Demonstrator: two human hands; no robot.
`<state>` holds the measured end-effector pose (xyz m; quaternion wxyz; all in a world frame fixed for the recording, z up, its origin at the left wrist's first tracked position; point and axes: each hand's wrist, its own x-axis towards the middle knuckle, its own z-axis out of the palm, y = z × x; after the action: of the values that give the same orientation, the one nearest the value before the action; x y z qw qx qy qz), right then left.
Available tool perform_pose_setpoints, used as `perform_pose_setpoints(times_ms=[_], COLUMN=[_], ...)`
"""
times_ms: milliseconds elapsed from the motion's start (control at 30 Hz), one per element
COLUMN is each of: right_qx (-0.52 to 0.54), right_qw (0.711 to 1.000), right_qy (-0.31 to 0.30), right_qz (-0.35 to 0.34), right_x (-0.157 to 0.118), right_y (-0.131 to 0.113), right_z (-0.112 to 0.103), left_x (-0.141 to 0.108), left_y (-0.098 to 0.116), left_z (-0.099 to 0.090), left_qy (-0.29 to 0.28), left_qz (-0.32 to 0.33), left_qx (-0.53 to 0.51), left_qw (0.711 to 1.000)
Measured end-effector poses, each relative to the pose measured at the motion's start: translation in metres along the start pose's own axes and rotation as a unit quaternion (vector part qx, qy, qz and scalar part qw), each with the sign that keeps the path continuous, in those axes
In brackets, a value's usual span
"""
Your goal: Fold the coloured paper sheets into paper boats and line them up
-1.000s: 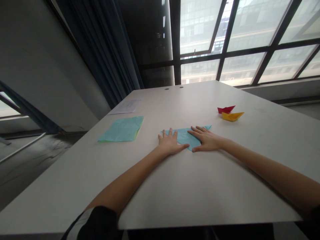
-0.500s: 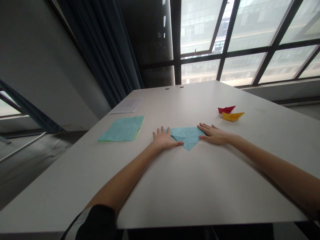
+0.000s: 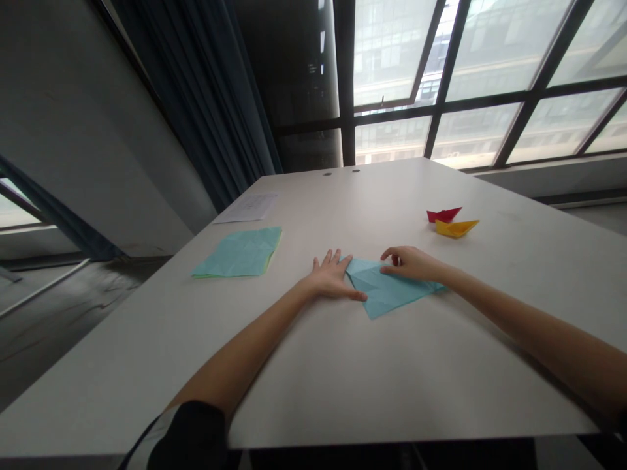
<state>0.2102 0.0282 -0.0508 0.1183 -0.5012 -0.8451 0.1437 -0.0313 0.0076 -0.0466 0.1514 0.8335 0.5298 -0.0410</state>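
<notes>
A light blue folded sheet of paper (image 3: 377, 297) lies on the table between my hands, one point turned toward me and its right end passing under my right hand. My left hand (image 3: 332, 277) rests flat with fingers spread at the paper's left edge, its thumb on the paper. My right hand (image 3: 411, 262) is over the paper's right part, fingers curled in and thumb against the paper near its far edge. The fingertips are partly hidden.
On the left lies a stack of blue and green paper sheets (image 3: 240, 253), with a printed white sheet (image 3: 247, 207) behind it. A red paper boat (image 3: 445, 215) and a yellow paper boat (image 3: 456, 228) stand at the right on the white table (image 3: 313, 372).
The blue paper has shifted toward me, turned, and now reaches farther right. My right hand went from flat to curled fingers. My left hand moved slightly right.
</notes>
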Motion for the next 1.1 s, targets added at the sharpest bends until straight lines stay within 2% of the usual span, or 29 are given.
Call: perform_pose_setpoints(times_ms=[167,233,300,367,400,500,567,667,867,1000,1100], right_qx=[0.100,0.195,0.318,0.438,0.489,0.590,0.622,0.635,0.640,0.658,0.664], right_qw=[0.995,0.980,0.944,0.891,0.862,0.792,0.764,0.752,0.752,0.735,0.729], right_qy=[-0.005,-0.011,-0.020,-0.017,-0.009,0.020,0.034,0.032,0.023,0.081,0.101], right_qz=[0.021,0.045,0.082,0.121,0.134,0.156,0.167,0.176,0.157,0.143,0.131], right_x=[0.001,0.001,0.001,0.001,0.001,0.001,0.002,0.002,0.001,0.003,0.005], right_y=[-0.001,0.001,0.001,-0.001,-0.002,-0.005,-0.005,-0.003,0.000,0.005,0.007], right_z=[-0.001,-0.002,-0.003,-0.005,-0.005,-0.006,-0.006,-0.006,-0.005,-0.001,0.002], left_x=[-0.001,0.002,0.006,0.012,0.015,0.022,0.023,0.021,0.015,0.017,0.017], left_y=[0.001,0.001,0.001,0.000,-0.001,-0.003,-0.003,0.002,0.013,0.017,0.017], left_z=[-0.003,-0.003,-0.001,0.002,0.004,0.008,0.010,0.011,0.011,0.011,0.011], left_qy=[-0.005,0.030,0.103,0.170,0.186,0.176,0.170,0.163,0.118,0.149,0.188], left_qz=[-0.001,-0.003,-0.004,-0.013,-0.018,-0.010,0.008,0.022,0.072,0.044,0.029], left_qx=[-0.017,-0.050,-0.125,-0.240,-0.299,-0.426,-0.473,-0.517,-0.530,-0.572,-0.600], left_qw=[1.000,0.998,0.987,0.956,0.936,0.887,0.864,0.840,0.837,0.806,0.777])
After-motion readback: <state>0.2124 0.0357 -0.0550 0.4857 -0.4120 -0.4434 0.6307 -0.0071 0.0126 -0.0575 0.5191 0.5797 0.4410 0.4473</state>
